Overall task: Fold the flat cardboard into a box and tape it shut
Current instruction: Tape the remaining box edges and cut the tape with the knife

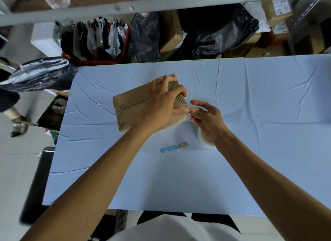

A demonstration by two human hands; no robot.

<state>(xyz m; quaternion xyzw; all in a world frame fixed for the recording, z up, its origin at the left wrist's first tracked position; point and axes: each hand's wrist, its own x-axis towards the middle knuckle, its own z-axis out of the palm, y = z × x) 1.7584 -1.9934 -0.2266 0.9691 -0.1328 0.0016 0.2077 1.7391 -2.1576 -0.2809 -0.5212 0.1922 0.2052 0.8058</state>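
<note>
While our left hand (165, 100) grips the folded brown box (132, 106) on the desk (250, 118), our right hand (206, 119) pinches clear tape (189, 112) at its corner; the red basket (126, 47) behind holds bags (100, 38).

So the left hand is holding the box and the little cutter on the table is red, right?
Not quite. The head view shows the left hand holding the box, but the little cutter on the table is blue, not red.

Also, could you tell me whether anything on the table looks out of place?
The blue cutter lies by the tape roll, between the arms, with its blade apparently extended. Otherwise only creases in the table cover stand out.
</note>
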